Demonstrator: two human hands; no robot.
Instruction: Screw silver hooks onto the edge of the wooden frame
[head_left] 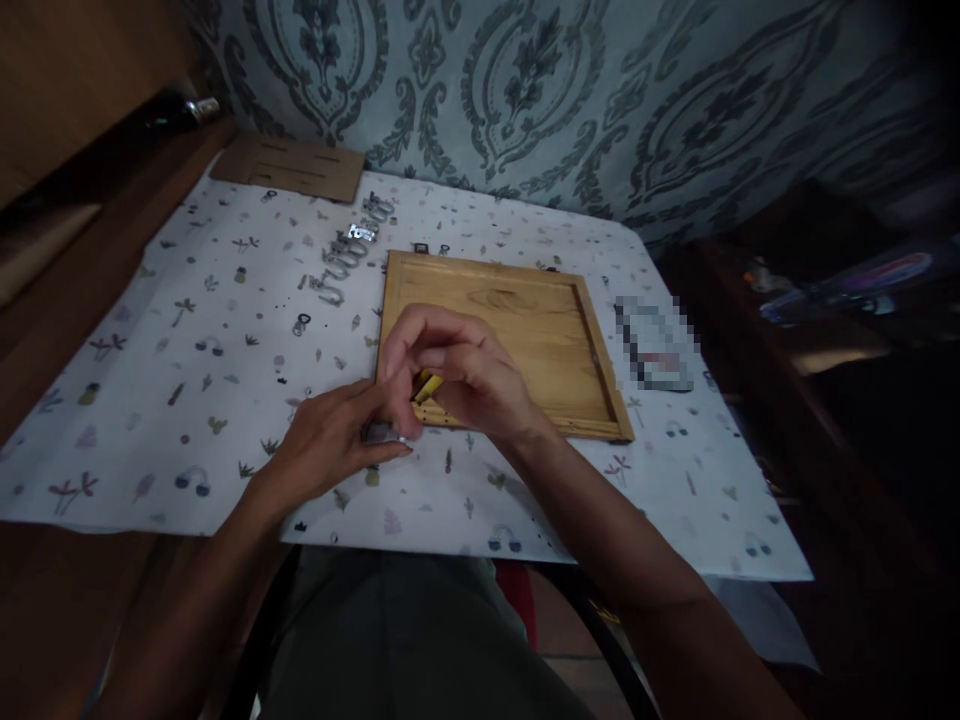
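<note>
Biggest thing in view is the blue damask wallpaper (570, 90) across the back. Under it there's a white sheet (187, 400) with tiny plant prints, and everything sits on that.

In the middle of the sheet lies a shallow wooden tray (525, 320), flat, rim up. A slotted piece of cardboard (292, 165) lies at the far left corner, up against the wallpaper. Right of the tray, close but not touching, is a blurred-out object (656, 345); no idea what it is.

The right hand (457, 370) hovers over the tray's near left corner. Its grip is clenched: the fingers curl round a small yellow piece (427, 385) that just peeks out under them. That piece is right above the tray's front rim, and I can't make out whether it touches the wood.

The left hand (337, 440) rests on the sheet just in front of that same corner, fingertips bunched next to the right hand. There's a small grey bit (379, 432) at those fingertips, but I honestly can't tell whether that grip is closed on it or only resting against it.

A loose row of metal clips (349, 255) runs off the tray's far left corner, well away from both hands. One single clip (301, 324) sits alone a bit nearer.
</note>
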